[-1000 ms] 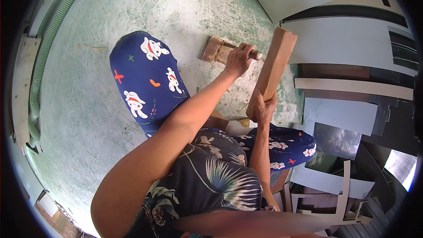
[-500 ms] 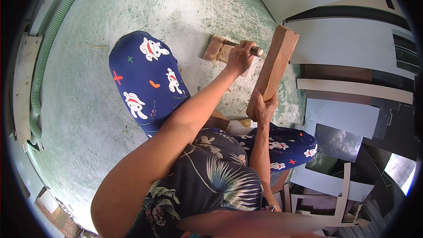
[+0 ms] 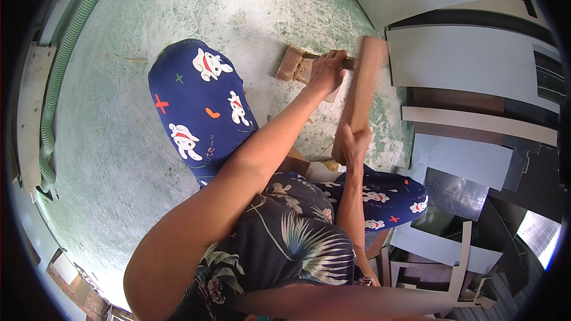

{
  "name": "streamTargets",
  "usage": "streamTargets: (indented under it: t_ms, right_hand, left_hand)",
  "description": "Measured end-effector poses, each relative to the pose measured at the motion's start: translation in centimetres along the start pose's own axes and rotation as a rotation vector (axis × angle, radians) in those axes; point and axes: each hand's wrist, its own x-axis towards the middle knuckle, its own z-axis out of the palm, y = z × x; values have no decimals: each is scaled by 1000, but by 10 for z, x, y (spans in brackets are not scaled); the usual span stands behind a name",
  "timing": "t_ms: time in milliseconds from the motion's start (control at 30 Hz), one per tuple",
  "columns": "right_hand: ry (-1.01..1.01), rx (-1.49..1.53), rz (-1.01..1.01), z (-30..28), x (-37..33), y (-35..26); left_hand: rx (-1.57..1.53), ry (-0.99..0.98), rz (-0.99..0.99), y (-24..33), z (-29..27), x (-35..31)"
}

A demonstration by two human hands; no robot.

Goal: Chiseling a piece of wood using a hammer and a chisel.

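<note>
My left hand (image 3: 329,73) is closed around the handle of a chisel (image 3: 348,63). Its dark blade points left, onto a small reddish-brown block (image 3: 292,62) with a notched, paler middle, lying on the floor. The far part of that block is hidden under my hand. My right hand (image 3: 357,142) grips the lower end of a long squared wooden bar (image 3: 363,92). Blurred by motion, the bar's upper part is at the chisel's handle end and seems to touch it.
Scuffed green-grey concrete floor (image 3: 119,142) spreads around the block. Panels and boards (image 3: 461,56) stack along the right side. A ribbed green hose (image 3: 77,35) runs down the left edge. My knees in blue patterned cloth (image 3: 199,95) flank the work.
The wooden bar has swung left, from apart from the chisel to its handle end. My left hand and the block stay nearly in place.
</note>
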Motion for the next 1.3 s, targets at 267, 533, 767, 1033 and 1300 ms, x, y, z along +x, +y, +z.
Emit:
streamTargets:
  t_ms: [267,533,767,1033,1300]
  right_hand:
    - [99,136,-195,-4,-2,14]
    - [-26,77,-109,3,-1,10]
    - [87,50,-78,-1,-4,12]
    - [55,200,-177,-7,3,11]
    - [38,123,-174,0,0,12]
  left_hand:
    - [10,-43,-34,6,-5,1]
    - [53,-101,-52,0,3,-10]
    - [9,-36,17,-4,-2,-6]
    - [4,-31,-12,1,1,-6]
    - [46,-20,-48,9,-4,-6]
